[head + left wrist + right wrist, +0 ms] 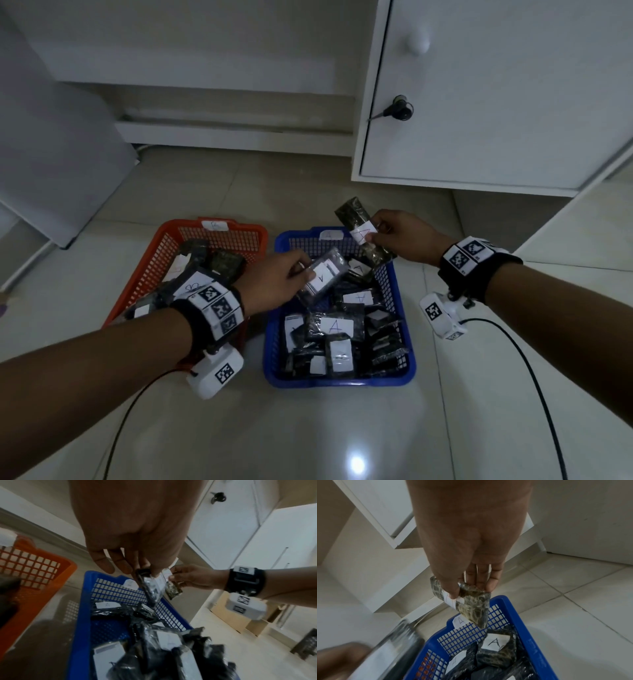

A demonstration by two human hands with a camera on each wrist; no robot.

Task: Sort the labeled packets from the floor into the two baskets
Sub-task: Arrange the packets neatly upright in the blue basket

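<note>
packets (pixel 320 278) pinched above blue basket (pixel 270 342)

Head view downward; both close, somewhat blurred wrist views sharing blue basket (pixel 82 615).

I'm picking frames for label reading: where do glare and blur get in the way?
Head view: lamp glare on the floor, labels sharp. Left wrist view: near packets smeared. Right wrist view: left hand and its packet blurred; the basket label stays readable.
</note>
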